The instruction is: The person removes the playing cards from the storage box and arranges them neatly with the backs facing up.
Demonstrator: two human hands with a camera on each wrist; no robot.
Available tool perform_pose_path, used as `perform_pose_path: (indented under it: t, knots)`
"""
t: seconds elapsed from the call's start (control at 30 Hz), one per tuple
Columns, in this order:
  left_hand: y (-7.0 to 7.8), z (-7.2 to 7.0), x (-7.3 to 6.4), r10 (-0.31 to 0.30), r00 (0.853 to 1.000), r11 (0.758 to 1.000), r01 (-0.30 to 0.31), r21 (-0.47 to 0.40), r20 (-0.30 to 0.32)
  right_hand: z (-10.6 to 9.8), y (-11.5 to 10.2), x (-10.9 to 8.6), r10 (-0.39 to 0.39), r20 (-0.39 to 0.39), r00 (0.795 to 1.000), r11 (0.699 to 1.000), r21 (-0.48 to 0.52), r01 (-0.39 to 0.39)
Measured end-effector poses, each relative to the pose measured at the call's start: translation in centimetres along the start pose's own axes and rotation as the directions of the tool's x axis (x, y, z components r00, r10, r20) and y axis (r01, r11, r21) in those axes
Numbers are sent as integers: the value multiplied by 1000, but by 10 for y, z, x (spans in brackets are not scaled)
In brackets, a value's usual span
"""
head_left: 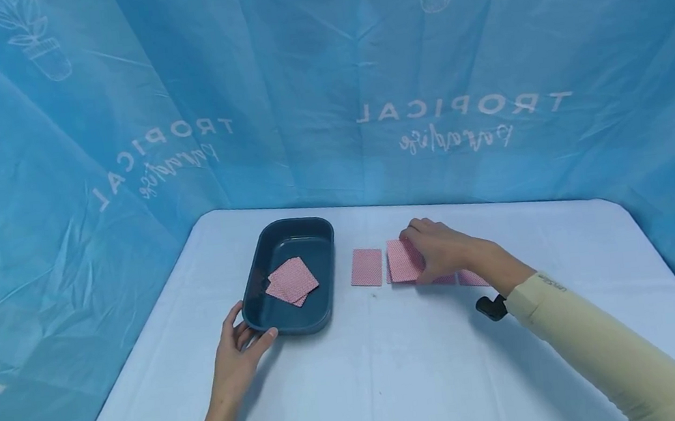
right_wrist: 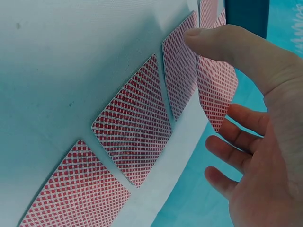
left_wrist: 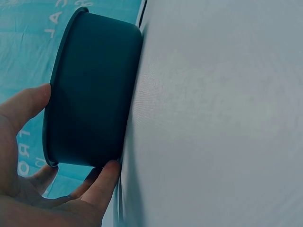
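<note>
Blue backdrop (head_left: 320,47) filled the rear and sides, white plant drawings on it, TROPICAL Paradise lettering reading mirrored. White-covered table (head_left: 331,389) stood in front of it. Pale yellow sleeve (head_left: 610,339) covered the right forearm, entering from the lower right.

Dark blue bin (head_left: 317,309), rounded corners, sat upright on the table, left of centre. Left hand (head_left: 238,351) gripped its near left corner, thumb on the rim, fingers bent round the side and low against the wall. Right hand (head_left: 440,248) was over the row, thumb and fingers clamped on one card, the other fingers loosely curled.

Card pile (head_left: 293,280) lay on the bin floor, overlapping, fanned out of line, red-patterned backs up; count unclear. Card row (head_left: 365,267) ran right of the bin: four visible, same backs up, narrow gaps between, the right-hand ones partly behind the hand in the head view. Held card (head_left: 403,260) was off the table, above the second card from the left, bin well apart to its left. Black wrist pieces (head_left: 492,307) showed by both wrists.
</note>
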State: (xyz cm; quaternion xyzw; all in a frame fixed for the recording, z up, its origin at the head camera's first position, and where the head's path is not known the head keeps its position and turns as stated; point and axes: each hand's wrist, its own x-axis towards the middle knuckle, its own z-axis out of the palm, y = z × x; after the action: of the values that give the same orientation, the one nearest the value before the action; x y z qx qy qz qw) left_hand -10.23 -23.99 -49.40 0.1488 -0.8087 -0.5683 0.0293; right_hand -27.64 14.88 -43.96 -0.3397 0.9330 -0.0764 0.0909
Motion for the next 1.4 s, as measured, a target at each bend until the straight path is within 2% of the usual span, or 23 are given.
perform_pose_path:
  t: [0.27,0.47,0.8,1.0,1.2,1.4]
  knots:
    - [1,0,0,4,1000,1000,-4,8,-7,1,4,-5,32,-14,999,999,-24,-32]
    - [1,-1,0,17,1000,1000,-17,2,-7,-3,10,-15,36,-55,998,999,10,-35]
    - [1,-2,1,14,1000,1000,-14,-4,-10,-3,33,-32,84,-69,994,996,-1,-84]
    - [-1,3,2,17,1000,1000,-17,-17,4,2,48,-43,111,-50,993,994,25,-110]
    - [-2,1,1,45,999,998,-45,-35,6,4,51,-52,154,0,988,983,105,-153]
    - [-2,-1,0,48,999,998,-48,-48,16,5,55,-62,149,-20,989,984,101,-146]
